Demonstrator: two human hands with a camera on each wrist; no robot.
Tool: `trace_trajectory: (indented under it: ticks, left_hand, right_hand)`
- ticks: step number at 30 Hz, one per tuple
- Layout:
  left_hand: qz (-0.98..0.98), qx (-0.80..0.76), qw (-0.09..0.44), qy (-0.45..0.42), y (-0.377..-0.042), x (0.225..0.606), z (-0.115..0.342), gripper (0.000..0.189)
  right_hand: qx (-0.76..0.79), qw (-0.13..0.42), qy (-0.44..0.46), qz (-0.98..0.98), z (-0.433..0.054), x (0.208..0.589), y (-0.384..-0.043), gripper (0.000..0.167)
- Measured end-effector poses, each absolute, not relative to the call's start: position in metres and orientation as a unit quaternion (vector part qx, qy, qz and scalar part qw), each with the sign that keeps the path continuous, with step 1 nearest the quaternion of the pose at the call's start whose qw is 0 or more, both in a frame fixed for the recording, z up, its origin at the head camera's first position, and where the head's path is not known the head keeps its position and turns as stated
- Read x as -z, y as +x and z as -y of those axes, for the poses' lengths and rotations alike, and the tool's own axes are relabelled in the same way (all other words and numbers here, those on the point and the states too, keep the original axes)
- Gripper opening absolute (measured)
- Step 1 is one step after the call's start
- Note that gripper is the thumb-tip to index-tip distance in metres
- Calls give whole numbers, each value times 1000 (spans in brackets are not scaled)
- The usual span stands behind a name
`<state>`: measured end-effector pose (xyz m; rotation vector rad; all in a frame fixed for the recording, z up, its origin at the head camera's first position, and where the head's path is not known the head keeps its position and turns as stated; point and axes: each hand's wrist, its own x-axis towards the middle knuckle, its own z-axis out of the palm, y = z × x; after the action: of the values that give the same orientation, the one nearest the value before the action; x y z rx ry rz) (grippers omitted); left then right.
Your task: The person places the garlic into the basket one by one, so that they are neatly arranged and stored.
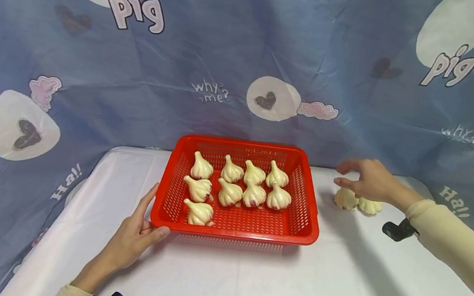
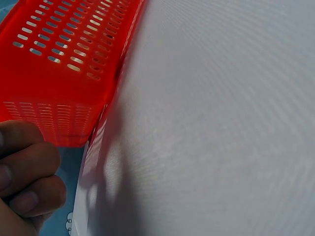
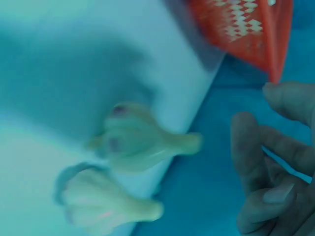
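A red plastic basket (image 1: 233, 234) with slotted walls stands on the table, with several garlic bulbs (image 1: 230, 193) in rows inside it. At its front left corner my left hand (image 1: 131, 240) grips the rim, thumb on the front edge and the other fingers along the left side. In the left wrist view, curled fingers (image 2: 32, 169) show beside the basket wall (image 2: 49, 81). Two more garlic bulbs, one (image 3: 135, 140) close beside the other (image 3: 101, 201), lie right of the basket. Over them hovers my right hand (image 1: 371, 179), fingers loosely bent and holding nothing.
A white cloth (image 1: 203, 285) covers the table. Behind it hangs a blue printed curtain (image 1: 176, 63), close to the basket's back side. Dark wrist devices (image 1: 398, 230) are strapped at both sleeves.
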<state>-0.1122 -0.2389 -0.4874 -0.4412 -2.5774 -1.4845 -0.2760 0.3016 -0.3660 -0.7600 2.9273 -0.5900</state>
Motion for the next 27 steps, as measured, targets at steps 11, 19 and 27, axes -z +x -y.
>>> trace_trajectory:
  ticks: [11,19,27]
  left_hand:
    - [857,492,60,-140,-112,486,239,103]
    - [857,491,61,-144,-111,486,239,103]
    - [859,489,62,-136,-111,485,239,103]
  right_hand:
    - [127,49,-238,-962,-334,400,-267,49]
    - [150,62,-220,-962,-341,420,-263,52]
    - [137,25,-226,-964,-345,426,-265,52]
